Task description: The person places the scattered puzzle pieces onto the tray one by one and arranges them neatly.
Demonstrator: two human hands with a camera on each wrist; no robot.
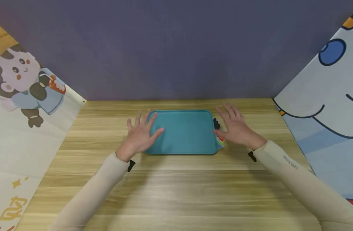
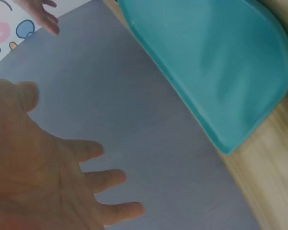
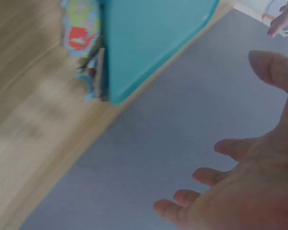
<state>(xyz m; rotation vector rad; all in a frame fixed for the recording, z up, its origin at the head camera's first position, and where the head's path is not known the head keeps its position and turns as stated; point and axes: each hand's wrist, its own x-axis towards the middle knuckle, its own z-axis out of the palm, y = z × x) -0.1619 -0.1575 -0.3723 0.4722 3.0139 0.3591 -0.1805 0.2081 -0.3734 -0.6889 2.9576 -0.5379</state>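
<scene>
I have both hands spread above the table [image 1: 188, 186], fingers apart and fairly straight, gripping nothing. In the head view the left hand [image 1: 140, 136] overlaps the left end of the teal tray [image 1: 185, 133], while the right hand [image 1: 235, 128] hangs by the right end, its thumb across the edge. Both wrist views show me a gap, so I read them as hovering rather than touching.

The tray lies flat toward the table's far side, before the dark wall [image 1: 176, 48]. I'd judge it thin moulded plastic: light, stiff, unlikely to break, a little slick on the broad face. Flat fingers would probably slide there, so I'd take it by the two short ends, fingers hooked at the rim, thumbs on top.

The right end needs more care. A bright packet [image 1: 220, 141] and a black thing [image 1: 216, 124] stick out there; I can't tell how far either runs beneath the tray. The packet looks soft and crinkly, easily pinched along with the rim, so I'd choose a bare stretch of edge.
</scene>
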